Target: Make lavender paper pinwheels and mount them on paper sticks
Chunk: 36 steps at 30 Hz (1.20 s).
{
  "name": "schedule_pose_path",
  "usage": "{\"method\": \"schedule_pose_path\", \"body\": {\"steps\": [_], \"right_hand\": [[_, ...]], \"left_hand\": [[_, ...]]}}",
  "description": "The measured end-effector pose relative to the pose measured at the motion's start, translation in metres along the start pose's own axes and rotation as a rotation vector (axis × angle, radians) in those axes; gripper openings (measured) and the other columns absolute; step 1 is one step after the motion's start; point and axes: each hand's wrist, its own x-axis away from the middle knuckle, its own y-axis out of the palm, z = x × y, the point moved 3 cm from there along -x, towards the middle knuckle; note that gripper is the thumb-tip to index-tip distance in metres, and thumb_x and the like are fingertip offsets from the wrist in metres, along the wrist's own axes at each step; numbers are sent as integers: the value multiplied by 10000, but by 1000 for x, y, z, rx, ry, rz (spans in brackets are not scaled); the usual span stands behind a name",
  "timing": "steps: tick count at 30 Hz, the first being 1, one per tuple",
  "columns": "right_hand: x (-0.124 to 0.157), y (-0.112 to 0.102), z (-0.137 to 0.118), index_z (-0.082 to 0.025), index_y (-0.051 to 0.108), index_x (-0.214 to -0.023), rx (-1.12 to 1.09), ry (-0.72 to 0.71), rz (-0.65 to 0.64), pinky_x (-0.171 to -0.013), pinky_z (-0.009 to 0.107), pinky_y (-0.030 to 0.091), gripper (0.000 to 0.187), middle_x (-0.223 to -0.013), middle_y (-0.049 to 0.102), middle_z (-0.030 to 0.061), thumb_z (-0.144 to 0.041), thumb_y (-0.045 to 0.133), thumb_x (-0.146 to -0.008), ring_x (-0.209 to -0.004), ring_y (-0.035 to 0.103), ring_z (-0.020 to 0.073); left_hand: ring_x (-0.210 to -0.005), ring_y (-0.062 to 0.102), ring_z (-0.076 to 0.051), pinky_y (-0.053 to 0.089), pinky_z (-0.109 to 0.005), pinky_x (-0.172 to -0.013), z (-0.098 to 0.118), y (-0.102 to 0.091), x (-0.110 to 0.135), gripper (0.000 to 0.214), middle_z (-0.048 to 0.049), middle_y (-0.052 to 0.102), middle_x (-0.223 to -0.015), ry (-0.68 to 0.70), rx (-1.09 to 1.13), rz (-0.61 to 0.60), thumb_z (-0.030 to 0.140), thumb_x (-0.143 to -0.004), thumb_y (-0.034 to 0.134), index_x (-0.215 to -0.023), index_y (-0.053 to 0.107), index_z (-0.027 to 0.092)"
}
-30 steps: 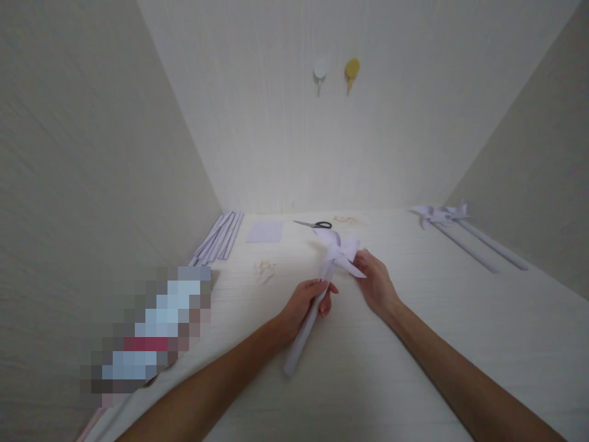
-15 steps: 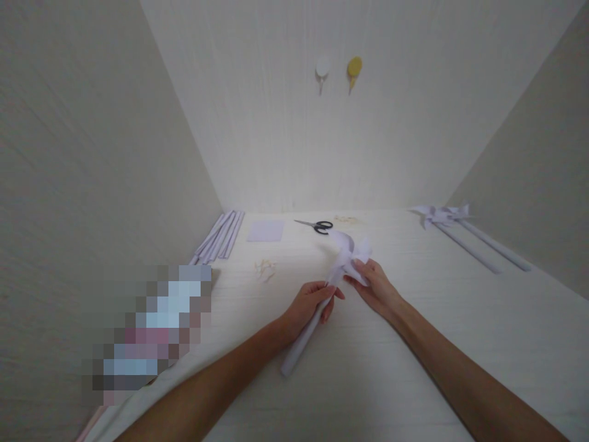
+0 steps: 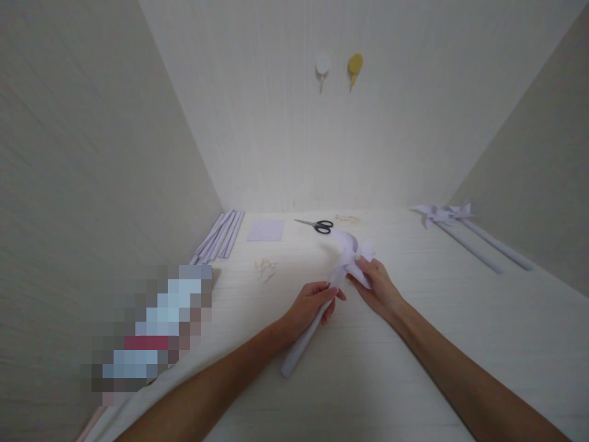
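A white paper pinwheel (image 3: pixel 350 255) is between my two hands, its head tilted away from me. My left hand (image 3: pixel 310 307) is closed around its rolled-paper stick (image 3: pixel 301 350) just below the blades. The stick's lower end slants down toward me. With thumb and fingers, my right hand (image 3: pixel 373 279) pinches a blade on the right side of the head. The pinwheel's centre is too small and blurred to make out. Behind it lie black-handled scissors (image 3: pixel 322 226), pointing left.
Several rolled paper sticks (image 3: pixel 221 236) lie at the left wall, beside a square paper sheet (image 3: pixel 265 230). Small pale sticks (image 3: pixel 265 268) are scattered left of my hands, more sticks (image 3: pixel 346 218) behind. Two pinwheels (image 3: pixel 444 215) rest at the right. A pixelated object covers the lower left.
Both hands keep their hold on the pinwheel. Its blades have shifted slightly to the right, along with my right hand. Nothing else has visibly moved.
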Motion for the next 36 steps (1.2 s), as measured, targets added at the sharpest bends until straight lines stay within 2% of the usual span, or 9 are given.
{"method": "schedule_pose_path", "body": {"steps": [9,16,29,36], "right_hand": [[2,-1,-2,-184,619,-639,-43,43,33,-568,222,413,191,-588,609,-35,-306,703,-519,-542,513,95],[1,0,-3,-180,619,-622,-32,30,-7,-580,239,423,189,-593,611,-28,-310,706,-516,-544,524,101],[2,-2,-5,-203,614,-611,-30,30,-1,-580,265,416,140,-577,606,-28,-276,688,-518,-539,526,122],[3,0,-6,-200,618,-596,-69,38,-18,-582,252,421,134,-588,620,-26,-260,692,-503,-546,534,117]], "left_hand": [[-303,324,-44,227,-193,-350,-4,-3,-3,257,67,396,-367,17,-26,-6,365,-730,457,-716,554,128],[-296,323,-39,231,-188,-357,-1,0,0,261,67,400,-357,1,-78,34,368,-725,457,-705,551,125],[-286,317,-39,241,-182,-337,-1,0,2,300,65,408,-355,-15,-118,56,412,-708,472,-711,550,122],[-290,325,-36,253,-176,-339,-1,0,3,261,67,413,-363,-13,-134,58,372,-722,469,-716,553,125]]}}
